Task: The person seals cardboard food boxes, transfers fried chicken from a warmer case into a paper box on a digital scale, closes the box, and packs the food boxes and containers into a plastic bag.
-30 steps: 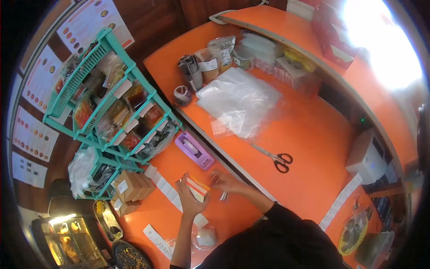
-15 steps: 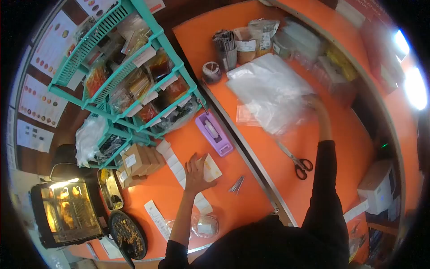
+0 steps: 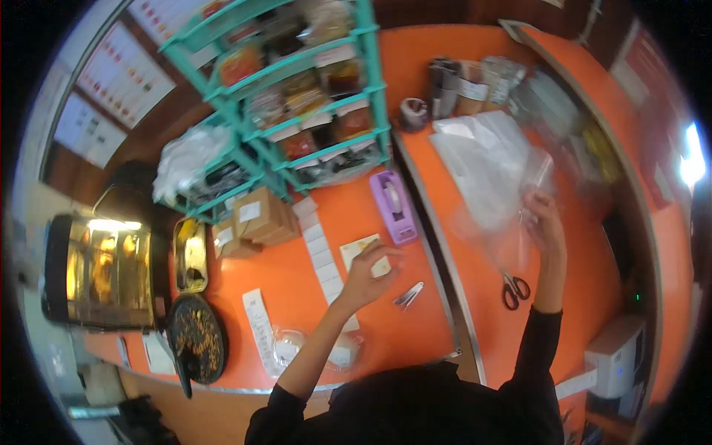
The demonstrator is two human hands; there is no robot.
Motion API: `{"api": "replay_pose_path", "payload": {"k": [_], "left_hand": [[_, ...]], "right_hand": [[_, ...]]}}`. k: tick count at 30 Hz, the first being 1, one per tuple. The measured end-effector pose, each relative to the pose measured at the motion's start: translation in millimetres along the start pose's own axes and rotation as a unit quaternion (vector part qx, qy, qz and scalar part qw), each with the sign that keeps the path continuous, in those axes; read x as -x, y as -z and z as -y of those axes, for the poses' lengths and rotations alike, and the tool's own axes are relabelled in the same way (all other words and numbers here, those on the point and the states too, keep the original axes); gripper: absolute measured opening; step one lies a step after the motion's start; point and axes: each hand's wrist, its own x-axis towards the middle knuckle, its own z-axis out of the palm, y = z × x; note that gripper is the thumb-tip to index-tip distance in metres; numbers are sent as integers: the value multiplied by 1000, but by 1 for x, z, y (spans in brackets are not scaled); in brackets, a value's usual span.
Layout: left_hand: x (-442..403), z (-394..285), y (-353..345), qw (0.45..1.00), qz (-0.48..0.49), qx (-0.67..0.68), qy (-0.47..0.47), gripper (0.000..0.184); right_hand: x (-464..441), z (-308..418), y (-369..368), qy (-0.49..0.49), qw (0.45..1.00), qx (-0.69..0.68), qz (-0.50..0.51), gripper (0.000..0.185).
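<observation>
My right hand (image 3: 545, 216) is closed on a thin clear plastic bag (image 3: 512, 241), which is smeared by motion and hangs beside a stack of clear plastic bags (image 3: 482, 167). Scissors (image 3: 513, 289) with black handles lie just below it, their blades partly behind the film. Over the left part of the counter hovers my left hand (image 3: 367, 276), fingers loosely bent and apart, with nothing visible in it. Beneath its fingers is a small pale yellow-and-white card or packet (image 3: 360, 251), partly covered. Small metal-looking clips or sticks (image 3: 409, 294) lie to its right.
A purple tape dispenser (image 3: 393, 208) stands near the gap between the counters. Teal racks (image 3: 256, 133) hold bagged food at the back left. Clear round containers (image 3: 288, 345), a receipt (image 3: 257, 326), a black pan (image 3: 196, 337), brown boxes (image 3: 263, 215) and a label strip (image 3: 317, 248) are nearby.
The view has swung, shifting the racks rightward in the picture. My right hand has drawn a clear bag from the stack towards me. My left hand's fingers are less spread.
</observation>
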Motion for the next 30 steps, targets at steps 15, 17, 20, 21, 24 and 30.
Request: {"api": "replay_pose_path", "payload": {"k": [15,17,20,21,24,30], "left_hand": [[104,-64,126,848,-24,452,275,28],[128,-54,157,890,2,387,240,21],[151,-35,221,970,-137,-157,125,11],[160,-45,244,959,-192,-149,146,16],[167,-68,269,935,-293,-175,99,25],[161,-52,233,958,-269,-102,21,33]], "right_hand": [[54,-63,-377,-34,905,309,289,34],[51,-73,-384,5,881,389,270,29],[8,-65,-370,47,851,486,194,26],[-15,-62,-347,67,854,491,156,24],[-13,-51,-389,186,852,488,36,19],[-13,-101,-451,336,891,303,36,18]]}}
